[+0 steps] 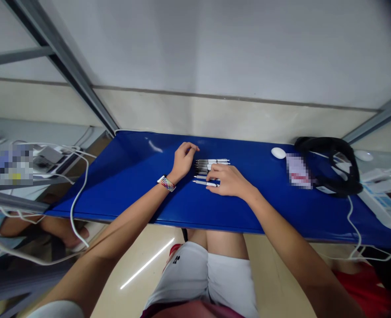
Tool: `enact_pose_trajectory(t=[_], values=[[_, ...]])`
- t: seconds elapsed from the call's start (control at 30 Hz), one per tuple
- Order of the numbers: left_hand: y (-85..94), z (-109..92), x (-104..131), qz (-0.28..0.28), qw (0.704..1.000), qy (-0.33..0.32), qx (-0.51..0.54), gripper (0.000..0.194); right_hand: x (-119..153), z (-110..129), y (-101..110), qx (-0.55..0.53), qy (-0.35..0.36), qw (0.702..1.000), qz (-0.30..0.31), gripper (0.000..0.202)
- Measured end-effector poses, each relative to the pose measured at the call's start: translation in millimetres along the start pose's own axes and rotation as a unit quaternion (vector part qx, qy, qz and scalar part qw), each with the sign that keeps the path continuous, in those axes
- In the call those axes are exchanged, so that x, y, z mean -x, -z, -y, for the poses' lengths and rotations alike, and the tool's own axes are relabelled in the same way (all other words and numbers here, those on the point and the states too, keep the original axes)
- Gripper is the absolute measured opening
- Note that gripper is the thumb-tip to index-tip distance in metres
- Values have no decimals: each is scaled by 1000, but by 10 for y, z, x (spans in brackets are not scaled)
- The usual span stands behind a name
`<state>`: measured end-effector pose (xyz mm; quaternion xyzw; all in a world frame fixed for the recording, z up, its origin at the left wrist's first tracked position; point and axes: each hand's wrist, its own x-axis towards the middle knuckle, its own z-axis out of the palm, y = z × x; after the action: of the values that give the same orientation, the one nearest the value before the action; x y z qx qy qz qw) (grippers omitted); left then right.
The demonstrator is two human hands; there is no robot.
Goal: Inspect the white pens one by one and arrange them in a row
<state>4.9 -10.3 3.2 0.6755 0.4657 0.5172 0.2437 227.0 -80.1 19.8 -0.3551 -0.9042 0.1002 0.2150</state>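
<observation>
Several white pens [215, 160] with dark tips lie side by side on the blue tabletop [125, 176], their tips pointing left. The pen nearest me [200, 182] lies slightly apart from the others, and the thumb and fingers of my right hand [230, 180] are closed on its right part. That hand also covers the right ends of some other pens. My left hand [182, 160] rests on the table just left of the tips, fingers loosely bent and holding nothing visible. A colourful woven band with a white piece [167, 183] is around my left wrist.
On the right are a white oval object [278, 153], a pixelated packet [299, 171] and a black headband-like device [339, 185]. A white cable [79, 194] hangs over the left edge. Metal posts [79, 84] and a wall [215, 115] border the table. People sit at both sides.
</observation>
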Motion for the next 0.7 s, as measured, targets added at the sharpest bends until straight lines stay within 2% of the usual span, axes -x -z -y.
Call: enact_pose_trajectory(t=[0.1,0.2,0.33,0.4,0.47,0.57,0.7], values=[[5,-24,5,5,1000,-6,4,26,-7,30,6,-28,5,999,17,3],[32,-112,20,31,999,-9,44,28,-29,30,9,-110,-9,994,-20,6],[59,-264,74,179,978,-21,109,43,-63,-56,22,-222,-81,964,-123,9],[50,-308,102,212,971,-20,113,37,-73,-124,23,-236,-118,951,-165,16],[34,-317,115,214,971,-18,106,32,-76,-195,17,-236,-154,942,-184,21],[9,-286,109,207,973,-8,105,29,-72,-278,22,-263,-204,929,-158,27],[-7,-217,89,195,974,7,113,28,-65,-321,94,-336,-214,903,-162,27]])
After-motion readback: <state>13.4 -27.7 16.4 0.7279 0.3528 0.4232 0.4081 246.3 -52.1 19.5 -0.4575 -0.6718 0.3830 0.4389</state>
